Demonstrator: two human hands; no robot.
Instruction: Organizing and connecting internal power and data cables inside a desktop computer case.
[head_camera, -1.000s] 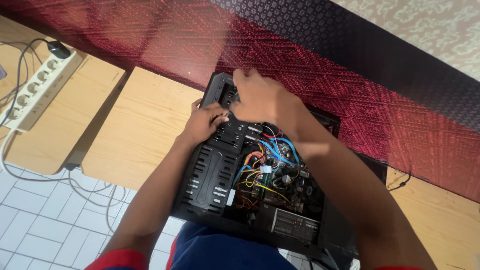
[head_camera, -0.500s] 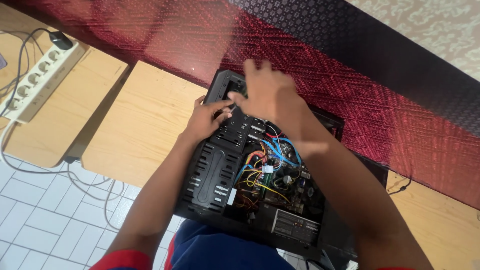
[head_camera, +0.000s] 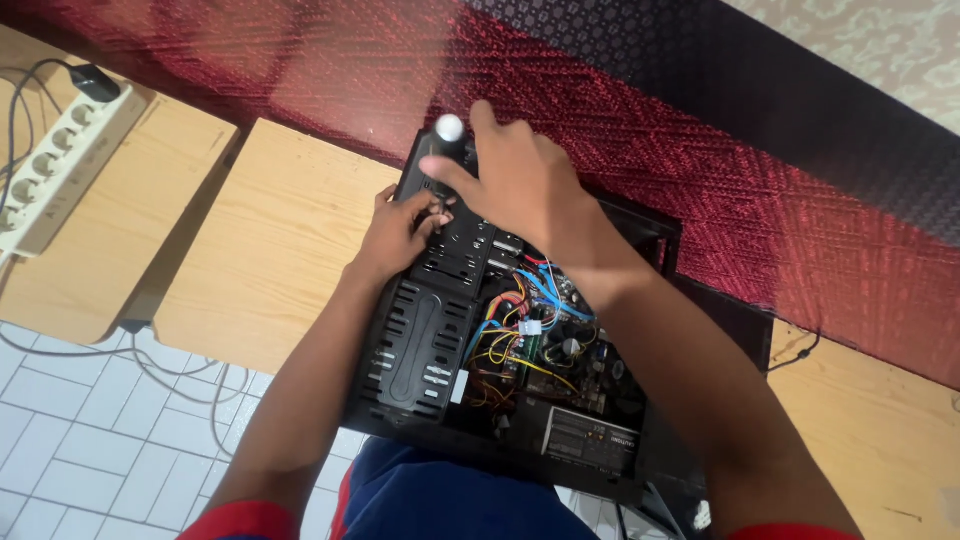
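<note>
An open black computer case (head_camera: 420, 350) lies on its side on a wooden board (head_camera: 270, 240), showing coloured wires (head_camera: 520, 330) and a circuit board. My right hand (head_camera: 530, 190) is closed around a black screwdriver with a silver cap (head_camera: 449, 128), held upright over the drive cage (head_camera: 465, 245) at the case's far end. My left hand (head_camera: 400, 235) rests on the cage's left edge, its fingers curled right below the screwdriver. The screwdriver's tip is hidden behind my fingers.
A white power strip (head_camera: 60, 165) with a black plug lies on another wooden board at the left, its cables trailing over the white tiled floor (head_camera: 90, 440). A dark red patterned carpet (head_camera: 700, 150) runs behind the case. A black cable (head_camera: 795, 350) lies at the right.
My right hand has closed from spread fingers onto the screwdriver, which now stands upright with its cap showing. My left hand has stayed on the drive cage.
</note>
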